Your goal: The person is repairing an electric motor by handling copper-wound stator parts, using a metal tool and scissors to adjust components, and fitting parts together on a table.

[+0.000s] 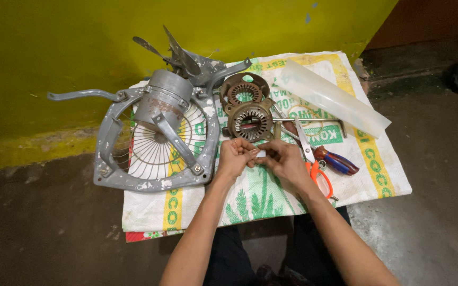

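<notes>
In the middle of the frame I have my left hand [234,157] and right hand [283,160] drawn together, fingertips of both pinched on a small white slip [260,153] held between them just above the woven sack [377,175] that is spread over the floor; what the slip is made of I cannot tell. Just above my hands lies a rusty round metal ring with slots around its inner edge [250,121], and touching its upper side is a second rusty ring [244,91], smaller in its opening. To the right of my right hand, close by the wrist, rest scissors with orange handles [314,164], blades pointing toward the upper part of the frame, and just beyond them a screwdriver with a red and blue handle [337,160]. Further toward the upper right a long pale plastic sheet [329,98], folded or rolled, lies slantwise across the sack. Left of my left hand sits a grey fan frame [157,182] with a wire guard, a grey motor housing [163,100] at its centre and blades [178,53] sticking up toward the yellow wall [54,53]. Nothing here serves as a container.
</notes>
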